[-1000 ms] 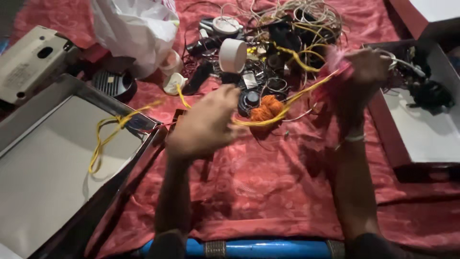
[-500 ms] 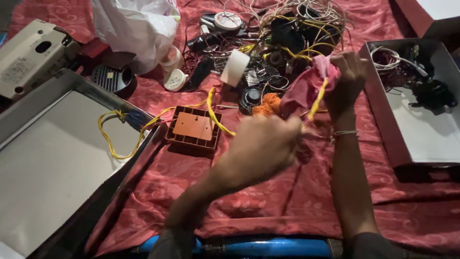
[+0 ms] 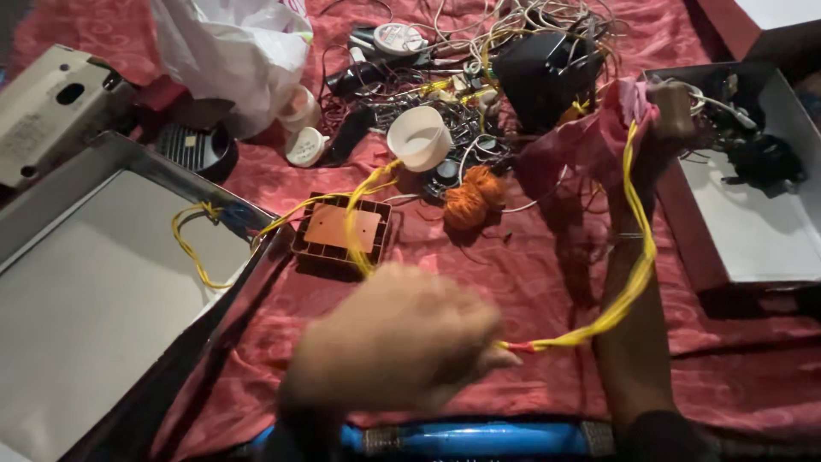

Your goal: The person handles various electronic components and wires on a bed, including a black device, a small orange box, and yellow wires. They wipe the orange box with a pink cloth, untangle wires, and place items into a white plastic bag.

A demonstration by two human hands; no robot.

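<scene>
My left hand (image 3: 398, 342), blurred and close to the camera, is closed on a bundle of yellow wires (image 3: 629, 287) near the cloth's front edge. The wires curve up past my right forearm to my right hand (image 3: 671, 111), which grips them together with a pink cloth (image 3: 590, 141) beside the right-hand box. More yellow wire (image 3: 192, 248) trails left over a small brown ribbed square part (image 3: 342, 231) into the grey tray.
A red patterned cloth (image 3: 445, 282) covers the surface. A grey metal tray (image 3: 94, 299) lies left, a white-lined box (image 3: 753, 222) with cables right. A wire tangle (image 3: 479, 51), white cup (image 3: 419, 137), orange thread ball (image 3: 470, 197), white plastic bag (image 3: 231, 51) and beige device (image 3: 51, 103) sit at the back.
My left hand has drawn the yellow wires down toward me. My right hand, with the pink cloth, shifted right toward the box. The white cup tipped so its mouth faces up.
</scene>
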